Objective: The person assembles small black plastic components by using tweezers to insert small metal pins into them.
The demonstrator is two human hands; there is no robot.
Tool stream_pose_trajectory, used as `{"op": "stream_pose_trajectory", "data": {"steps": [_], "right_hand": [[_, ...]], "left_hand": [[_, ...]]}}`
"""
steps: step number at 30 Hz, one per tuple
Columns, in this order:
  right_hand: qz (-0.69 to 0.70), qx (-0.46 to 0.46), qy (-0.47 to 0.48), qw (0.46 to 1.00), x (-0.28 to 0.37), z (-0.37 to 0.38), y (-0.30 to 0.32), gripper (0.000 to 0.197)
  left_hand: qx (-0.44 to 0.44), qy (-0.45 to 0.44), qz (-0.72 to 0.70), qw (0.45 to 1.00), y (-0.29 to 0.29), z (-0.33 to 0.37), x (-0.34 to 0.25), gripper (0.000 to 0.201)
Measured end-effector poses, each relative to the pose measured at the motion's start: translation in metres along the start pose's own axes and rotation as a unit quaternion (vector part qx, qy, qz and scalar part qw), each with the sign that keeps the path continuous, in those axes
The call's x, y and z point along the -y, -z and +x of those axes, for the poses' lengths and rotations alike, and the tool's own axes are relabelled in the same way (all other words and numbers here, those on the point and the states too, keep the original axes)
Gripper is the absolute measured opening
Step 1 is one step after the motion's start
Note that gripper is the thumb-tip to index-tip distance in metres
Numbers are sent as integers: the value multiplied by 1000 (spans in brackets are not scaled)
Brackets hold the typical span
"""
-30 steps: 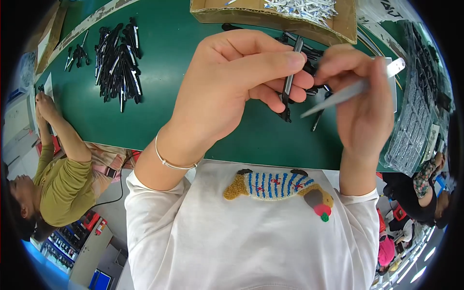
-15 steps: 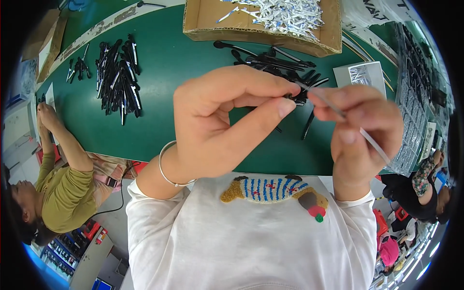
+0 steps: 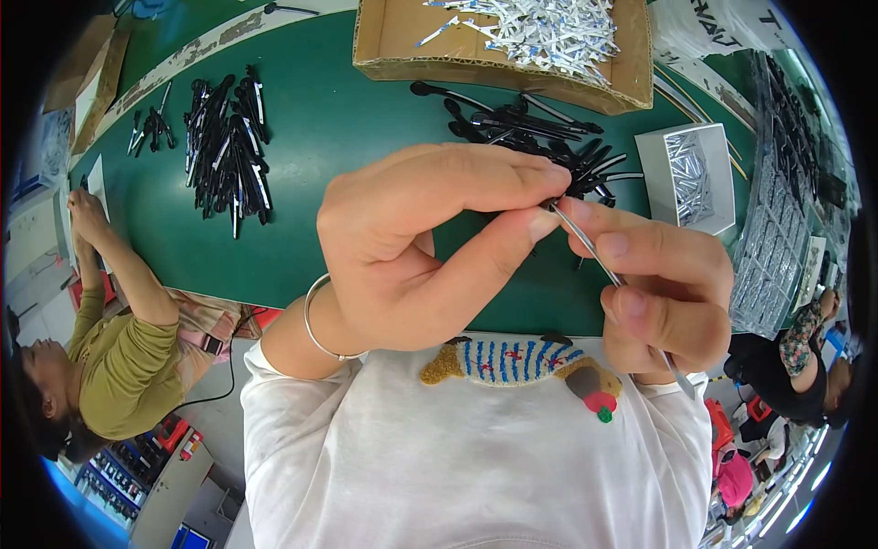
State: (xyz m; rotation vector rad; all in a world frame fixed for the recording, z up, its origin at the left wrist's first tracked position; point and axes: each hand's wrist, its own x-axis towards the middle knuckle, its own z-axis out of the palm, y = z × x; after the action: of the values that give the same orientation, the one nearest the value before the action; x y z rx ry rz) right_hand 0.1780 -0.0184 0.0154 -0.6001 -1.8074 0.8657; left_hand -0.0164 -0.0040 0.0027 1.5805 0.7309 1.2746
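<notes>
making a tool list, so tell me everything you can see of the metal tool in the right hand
The metal tool is slim, silvery and shiny, with a fine tip and a broader rear end. It slants from upper left down to lower right, gripped in the right hand, which hides part of its middle. Its tip is at the small dark piece pinched in the left hand; exact contact is too small to tell.

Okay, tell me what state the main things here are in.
Left hand: pinching a black piece
Right hand: gripping a metal tool
Metal tool: tip at the black piece
Cardboard box: open, holding white strips
White box: open, holding silvery bits
Left pile of black parts: loosely heaped
</notes>
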Motion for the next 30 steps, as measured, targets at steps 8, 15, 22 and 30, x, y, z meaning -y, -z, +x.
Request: {"op": "stream_pose_trajectory", "data": {"steps": [8,15,22,30], "right_hand": [[-17,47,25,998,0,15,18,10],[-27,178,43,983,4,32,39,11],[12,60,-10,998,6,13,23,6],[28,34,-13,999,12,12,20,7]], "left_hand": [[28,-75,202,976,1,9,-3,21],[42,-152,308,938,-5,10,4,26],[-6,-134,207,969,-9,10,5,22],[26,-115,191,974,-8,8,-5,21]]}}
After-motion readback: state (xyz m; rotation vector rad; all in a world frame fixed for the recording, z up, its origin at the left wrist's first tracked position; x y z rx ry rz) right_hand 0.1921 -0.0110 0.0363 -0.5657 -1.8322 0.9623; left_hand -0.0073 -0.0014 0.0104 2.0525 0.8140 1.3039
